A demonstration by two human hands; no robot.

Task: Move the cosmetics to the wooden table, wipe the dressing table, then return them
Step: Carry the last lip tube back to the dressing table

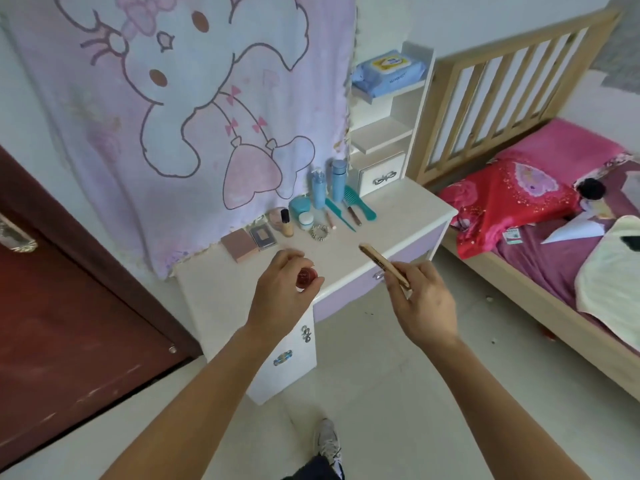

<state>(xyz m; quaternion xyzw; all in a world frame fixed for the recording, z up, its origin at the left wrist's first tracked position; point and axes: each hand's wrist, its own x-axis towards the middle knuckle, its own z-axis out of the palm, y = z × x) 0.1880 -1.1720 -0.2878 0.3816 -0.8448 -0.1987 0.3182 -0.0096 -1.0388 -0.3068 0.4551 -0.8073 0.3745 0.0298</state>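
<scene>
Where the floor lies nearest the camera, shoe (pixel 327 441): one pale trainer, toe pointing toward the table.
Door (pixel 69 306): dark red, at the left, beside the table's end.
Left hand (pixel 282 289): forearm stretched forward, back of the hand up, fingers and thumb curled round the jar, above the table's front edge.
Jar (pixel 304 276): small, round and red, held in the left fingertips; any print on it is too small to read.
Right hand (pixel 424 306): forearm stretched forward, knuckles toward the camera, thumb and fingers pinching the stick near its lower end, just off the table's front edge.
Stick (pixel 379 261): slim tan tube, tilted, its free tip pointing up and left over the table top; dark print along its side, unreadable.
Table (pixel 214 289): white top, lilac drawer fronts, bow-shaped handles.
Cosmetics, along the table's back edge, left to right: pink box (pixel 239 244), grey palette (pixel 264 236), black-capped bottle (pixel 286 223), white pot (pixel 306 221), scrunchie (pixel 319 233), tail comb (pixel 339 213), wide comb (pixel 360 204); behind these, two blue flasks (pixel 338 180) standing upright.
Wipes (pixel 389 72): blue pack lying on the upper shelf (pixel 391 98) at the table's right; yellow label, its writing blurred.
Cloth (pixel 173 98): pale pink, hanging behind the table, printed with a large cartoon rabbit.
Bed (pixel 485 98): wooden frame at the right, with pink and red bedding.
</scene>
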